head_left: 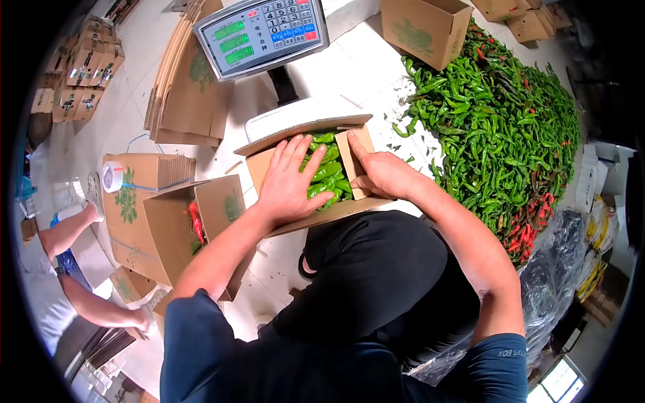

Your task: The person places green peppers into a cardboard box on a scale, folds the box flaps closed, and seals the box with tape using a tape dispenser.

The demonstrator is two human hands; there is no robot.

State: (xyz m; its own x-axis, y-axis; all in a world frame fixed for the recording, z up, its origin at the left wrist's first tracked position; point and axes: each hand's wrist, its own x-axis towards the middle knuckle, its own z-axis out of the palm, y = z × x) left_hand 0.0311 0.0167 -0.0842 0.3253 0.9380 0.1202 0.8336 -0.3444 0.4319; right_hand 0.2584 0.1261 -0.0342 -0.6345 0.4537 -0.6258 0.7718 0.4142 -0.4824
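A cardboard box (258,176) filled with green peppers (329,171) stands open in front of me, above my knees. My left hand (287,176) lies flat across the box's left side with fingers spread, over the peppers and the left flap. At the opposite end, my right hand (384,173) grips the short right flap (351,161), its index finger stretched along the cardboard. The far long flap stands up, tilted outward. Just beyond the box is the white platform (269,123) of a weighing scale, whose display (262,33) is lit green.
A large heap of green peppers (497,127), with some red ones, covers the floor on my right. Flattened cartons (185,87) lean at the left. An open box (171,218) holds a red pepper (195,221). Another person's arm (94,305) shows at far left.
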